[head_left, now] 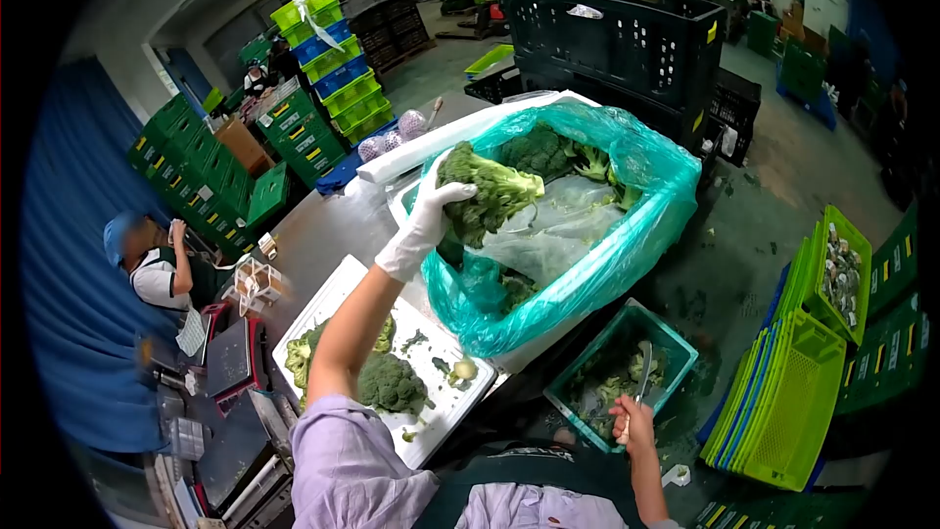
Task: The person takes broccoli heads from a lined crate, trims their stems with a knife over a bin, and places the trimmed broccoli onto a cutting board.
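Observation:
My left hand, in a white glove, grips a head of broccoli with its cut stem pointing right. It is held over the near left side of a box lined with a green plastic bag; more broccoli lies inside. My bare right hand is closed around the handle of a knife, blade up, above a green bin of trimmings. On a white board to the left rest several broccoli heads and a cut stem piece.
A large black crate stands behind the lined box. Stacked lime baskets are at the right. Green crates and a stack of colored baskets stand at the back left. Another person is at the left near scales.

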`<state>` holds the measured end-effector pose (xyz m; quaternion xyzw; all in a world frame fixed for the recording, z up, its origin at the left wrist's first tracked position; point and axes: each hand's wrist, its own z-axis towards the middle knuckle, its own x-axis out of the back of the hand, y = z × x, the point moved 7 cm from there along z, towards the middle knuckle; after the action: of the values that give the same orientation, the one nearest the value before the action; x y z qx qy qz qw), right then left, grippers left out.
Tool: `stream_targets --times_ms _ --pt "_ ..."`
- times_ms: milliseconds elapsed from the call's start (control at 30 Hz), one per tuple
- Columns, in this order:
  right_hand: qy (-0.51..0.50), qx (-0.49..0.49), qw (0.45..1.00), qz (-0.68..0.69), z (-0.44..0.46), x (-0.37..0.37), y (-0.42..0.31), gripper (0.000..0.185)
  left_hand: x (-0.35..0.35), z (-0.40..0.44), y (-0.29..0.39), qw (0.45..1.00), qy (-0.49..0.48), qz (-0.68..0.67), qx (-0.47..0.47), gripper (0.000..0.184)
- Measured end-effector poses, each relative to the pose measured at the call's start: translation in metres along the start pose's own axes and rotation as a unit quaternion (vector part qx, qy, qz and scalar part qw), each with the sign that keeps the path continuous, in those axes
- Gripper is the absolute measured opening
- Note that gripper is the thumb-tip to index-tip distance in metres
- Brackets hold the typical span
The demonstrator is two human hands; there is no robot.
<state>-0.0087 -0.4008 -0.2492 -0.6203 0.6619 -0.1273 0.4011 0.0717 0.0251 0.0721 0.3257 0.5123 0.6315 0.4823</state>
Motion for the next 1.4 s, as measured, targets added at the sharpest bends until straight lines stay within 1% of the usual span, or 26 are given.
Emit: stream_targets --times_ms 33,100,167,233,267,300,367,433,467,500,567,667,700,767,833,933,1067,1100,1167,1200,1233,1267,1300,1333,1367,1400 --pt "-0.004 0.018 1.0 -0.017 -0.008 -0.009 -0.009 0.024 -0.008 -0.016 0.0 0.99 -0.009 -0.132 0.048 0.059" --pt "-0.01 0.108 0.993 -0.055 -0.021 -0.022 -0.023 0.024 -0.019 -0.049 -0.002 0.976 0.028 -0.202 0.08 0.042" --pt "-0.002 0.174 0.977 -0.127 -0.05 -0.042 -0.049 0.022 -0.025 -0.076 -0.018 0.949 0.061 -0.284 0.124 0.035" --pt "0.061 0.335 0.899 -0.277 -0.066 -0.049 -0.068 0.018 -0.054 -0.102 -0.011 0.925 0.02 -0.349 0.146 0.03" --pt "0.099 0.47 0.806 -0.345 -0.087 -0.058 -0.084 0.014 -0.064 -0.114 -0.015 0.913 0.021 -0.375 0.159 0.031" --pt "0.107 0.492 0.791 -0.348 -0.113 -0.07 -0.099 0.014 -0.073 -0.127 -0.021 0.9 0.022 -0.399 0.174 0.031" --pt "0.127 0.573 0.717 -0.376 -0.142 -0.084 -0.113 0.016 -0.087 -0.15 -0.037 0.892 -0.003 -0.41 0.191 0.039" --pt "0.141 0.592 0.671 -0.424 -0.168 -0.095 -0.125 0.018 -0.114 -0.175 -0.044 0.868 -0.018 -0.442 0.224 0.046" --pt "0.14 0.627 0.635 -0.429 -0.179 -0.1 -0.128 0.022 -0.118 -0.185 -0.062 0.867 0.004 -0.437 0.241 0.05" --pt "0.147 0.635 0.616 -0.442 -0.185 -0.102 -0.129 0.026 -0.128 -0.195 -0.067 0.861 -0.017 -0.444 0.248 0.051" --pt "0.173 0.643 0.59 -0.456 -0.192 -0.103 -0.127 0.024 -0.136 -0.213 -0.084 0.849 0.004 -0.454 0.269 0.052" --pt "0.187 0.604 0.586 -0.506 -0.185 -0.096 -0.113 0.026 -0.146 -0.233 -0.098 0.838 -0.006 -0.462 0.291 0.054" --pt "0.194 0.602 0.587 -0.506 -0.187 -0.092 -0.111 0.026 -0.146 -0.237 -0.104 0.85 0.001 -0.439 0.29 0.056" --pt "0.17 0.551 0.628 -0.522 -0.18 -0.088 -0.102 0.025 -0.15 -0.244 -0.11 0.846 -0.011 -0.444 0.295 0.058" --pt "0.175 0.554 0.622 -0.524 -0.181 -0.089 -0.095 0.024 -0.151 -0.248 -0.121 0.837 -0.018 -0.456 0.303 0.059" --pt "0.181 0.527 0.644 -0.524 -0.167 -0.081 -0.083 0.023 -0.151 -0.253 -0.128 0.85 -0.001 -0.437 0.293 0.06" --pt "0.209 0.472 0.667 -0.537 -0.129 -0.048 -0.057 0.017 -0.148 -0.259 -0.141 0.859 -0.018 -0.434 0.269 0.06" --pt "0.215 0.463 0.682 -0.524 -0.117 -0.036 -0.045 0.016 -0.143 -0.262 -0.168 0.857 -0.005 -0.427 0.287 0.056" --pt "0.215 0.437 0.729 -0.48 -0.092 -0.014 -0.016 0.012 -0.134 -0.272 -0.194 0.886 0.078 -0.366 0.274 0.054" --pt "0.234 0.375 0.746 -0.499 -0.082 0.002 -0.001 0.017 -0.137 -0.271 -0.176 0.89 0.08 -0.365 0.26 0.054" --pt "0.239 0.294 0.726 -0.573 -0.035 0.06 0.056 0.022 -0.126 -0.266 -0.175 0.883 0.103 -0.409 0.205 0.056" --pt "0.189 0.17 0.727 -0.638 -0.012 0.129 0.121 0.026 -0.12 -0.255 -0.159 0.879 0.077 -0.432 0.187 0.058" --pt "0.174 0.084 0.712 -0.675 -0.035 0.158 0.145 0.027 -0.117 -0.243 -0.133 0.873 0.055 -0.456 0.165 0.06" --pt "0.251 0.116 0.703 -0.655 -0.045 0.186 0.16 0.028 -0.121 -0.231 -0.1 0.883 0.03 -0.428 0.188 0.06" --pt "0.321 0.142 0.691 -0.632 -0.057 0.206 0.173 0.028 -0.117 -0.225 -0.104 0.884 0.011 -0.429 0.187 0.059" --pt "0.323 0.112 0.742 -0.576 -0.062 0.206 0.169 0.028 -0.118 -0.229 -0.103 0.882 0.038 -0.423 0.206 0.058"
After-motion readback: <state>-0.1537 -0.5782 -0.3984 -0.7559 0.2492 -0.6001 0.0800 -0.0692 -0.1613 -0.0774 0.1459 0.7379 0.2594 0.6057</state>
